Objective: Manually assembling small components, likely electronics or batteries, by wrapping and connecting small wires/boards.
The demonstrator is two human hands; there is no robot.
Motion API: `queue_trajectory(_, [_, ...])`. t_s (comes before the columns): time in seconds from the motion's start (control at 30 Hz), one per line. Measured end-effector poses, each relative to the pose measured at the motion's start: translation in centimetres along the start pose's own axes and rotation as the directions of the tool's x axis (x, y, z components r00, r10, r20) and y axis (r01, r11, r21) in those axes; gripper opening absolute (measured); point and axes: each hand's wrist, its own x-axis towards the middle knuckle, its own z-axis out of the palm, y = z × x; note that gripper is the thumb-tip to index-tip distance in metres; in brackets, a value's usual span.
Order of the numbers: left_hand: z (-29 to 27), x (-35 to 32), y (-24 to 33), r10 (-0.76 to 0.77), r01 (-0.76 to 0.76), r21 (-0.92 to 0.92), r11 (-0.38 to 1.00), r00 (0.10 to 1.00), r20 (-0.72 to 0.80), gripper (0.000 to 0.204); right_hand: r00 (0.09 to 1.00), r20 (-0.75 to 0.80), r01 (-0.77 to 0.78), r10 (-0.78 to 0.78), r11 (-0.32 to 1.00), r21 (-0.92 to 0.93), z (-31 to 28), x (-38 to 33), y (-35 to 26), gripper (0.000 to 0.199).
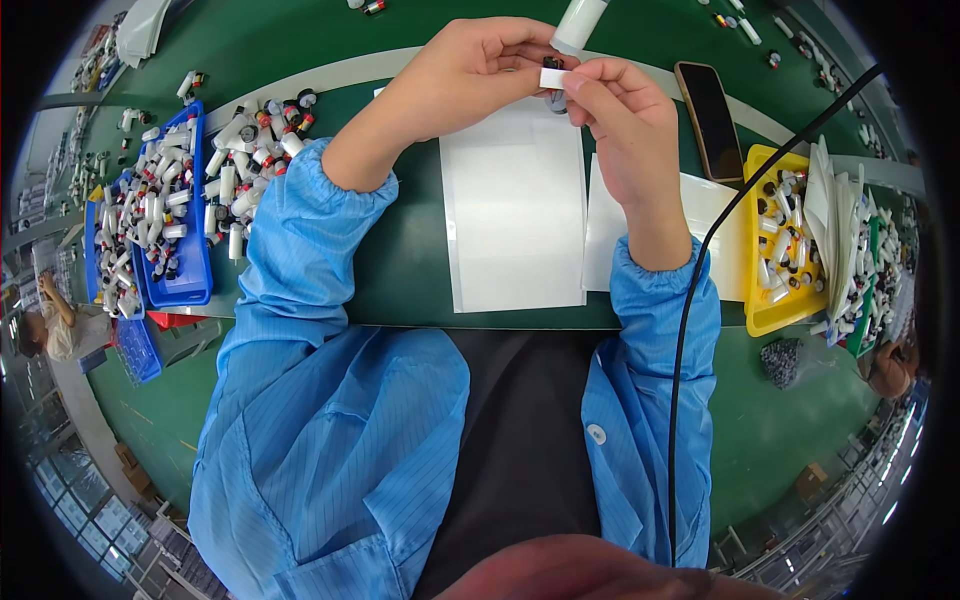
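My left hand (470, 75) holds a white tube-shaped part (578, 25) with a small dark piece (552, 62) at its lower end, raised above the green table (400, 270). My right hand (625, 115) pinches a small white label (552, 77) against that part, fingertips touching the left hand's. Below the hands lie white sheets (515, 215) flat on the table. Both forearms wear blue sleeves.
A blue tray (190, 285) full of small white tubes with red and black ends sits at left, with loose tubes (255, 150) beside it. A yellow tray (765, 310) of similar parts and stacked white sheets (835, 225) stand at right. A dark phone (710, 120) lies nearby; a black cable (700, 300) crosses my right arm.
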Motion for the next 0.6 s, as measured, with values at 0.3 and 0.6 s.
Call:
queue_trajectory(0.3, [0.0, -0.1, 1.1, 0.044, -0.044, 0.0, 0.999, 0.996, 0.082, 0.038, 0.993, -0.079, 0.081, -0.088, 0.993, -0.091, 0.3, -0.1, 0.4, 0.022])
queue_trajectory(0.6, [0.2, 0.1, 0.6, 0.041, -0.032, -0.164, 0.986, 0.998, 0.05, 0.042, 0.954, -0.139, 0.245, -0.264, 0.96, -0.139, 0.9, 0.2, -0.2, 0.033])
